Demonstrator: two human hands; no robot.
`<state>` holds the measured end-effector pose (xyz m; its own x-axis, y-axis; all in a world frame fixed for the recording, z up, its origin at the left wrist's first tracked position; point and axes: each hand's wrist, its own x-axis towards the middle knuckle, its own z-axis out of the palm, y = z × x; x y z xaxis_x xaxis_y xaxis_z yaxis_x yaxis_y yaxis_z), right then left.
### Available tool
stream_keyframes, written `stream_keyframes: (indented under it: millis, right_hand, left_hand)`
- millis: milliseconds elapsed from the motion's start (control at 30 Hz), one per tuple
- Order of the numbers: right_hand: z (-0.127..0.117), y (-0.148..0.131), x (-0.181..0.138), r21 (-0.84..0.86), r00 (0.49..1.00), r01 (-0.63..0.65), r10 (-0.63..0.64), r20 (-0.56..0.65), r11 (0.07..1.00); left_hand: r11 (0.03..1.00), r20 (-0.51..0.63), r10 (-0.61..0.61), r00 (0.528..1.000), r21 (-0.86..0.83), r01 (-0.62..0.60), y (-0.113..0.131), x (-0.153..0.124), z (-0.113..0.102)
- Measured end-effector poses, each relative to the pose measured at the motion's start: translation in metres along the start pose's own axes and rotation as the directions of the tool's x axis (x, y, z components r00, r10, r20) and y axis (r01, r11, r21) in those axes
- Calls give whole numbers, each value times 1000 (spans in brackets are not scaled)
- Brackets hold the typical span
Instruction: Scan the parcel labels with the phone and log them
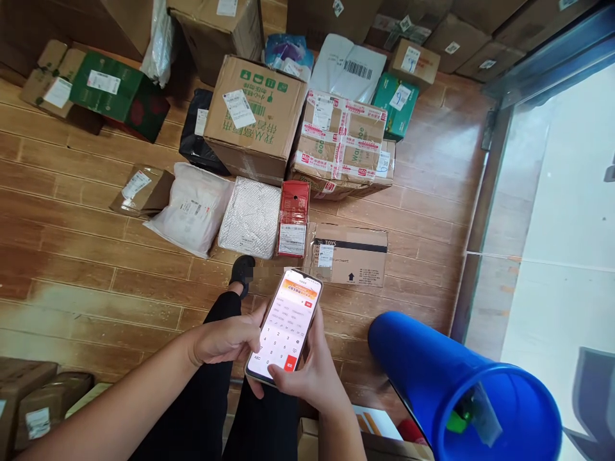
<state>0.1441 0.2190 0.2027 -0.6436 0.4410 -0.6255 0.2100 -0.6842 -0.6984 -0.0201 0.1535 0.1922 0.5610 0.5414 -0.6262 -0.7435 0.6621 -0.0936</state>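
Note:
A smartphone (283, 330) with a lit screen is held upright in both hands, low in the middle of the view. Its screen shows a number keypad with a red key at the lower right and an orange banner on top. My left hand (235, 336) grips the phone's left edge, its thumb over the keypad's left side. Round the right edge and lower corner wraps my right hand (312, 371), thumb near the bottom row of keys. Just beyond the phone lie a flat cardboard box marked TOYS (355, 259), a red box (294, 208) and a silver padded parcel (252, 218).
A large brown carton (259, 109) and a box with red-and-white tape (341, 137) stand further off. Green boxes (113, 96) and a white bag parcel (192, 205) lie left. A blue bin (418, 358) stands right, near a glass door (542, 192).

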Motion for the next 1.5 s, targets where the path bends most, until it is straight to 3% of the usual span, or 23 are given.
stream_keyframes:
  millis: [133, 367, 567, 700, 767, 1067, 1367, 1500]
  right_hand:
    - [2, -1, -1, -3, 1000, -25, 25, 4, 1000]
    - [4, -4, 0, 21, 1000, -19, 19, 11, 1000]
    - [7, -1, 1, 39, 997, 2, 1, -82, 999]
    - [13, 6, 5, 236, 946, -15, 90, -311, 972]
    - [16, 7, 9, 299, 919, -18, 133, -370, 954]
    - [22, 2, 21, 342, 827, -59, 238, -509, 938]
    - [27, -8, 24, 419, 786, -40, 288, -547, 907]
    - [24, -4, 24, 363, 803, -36, 243, -544, 931]
  left_hand:
    - [999, 10, 14, 1000, 31, -14, -2, -1, -1]
    - [995, -67, 25, 997, 103, -18, -3, -4, -2]
    - [989, 40, 96, 995, 108, -99, -6, -3, -7]
    - [990, 28, 66, 997, 122, -69, -6, -1, -5]
    - [990, 24, 70, 997, 122, -72, -7, 1, -5]
    - [972, 19, 82, 996, 220, -84, -6, 1, -3]
    - [974, -18, 61, 998, 218, -55, -6, 0, -2]
    - [982, 4, 90, 996, 163, -90, -9, 0, -3]
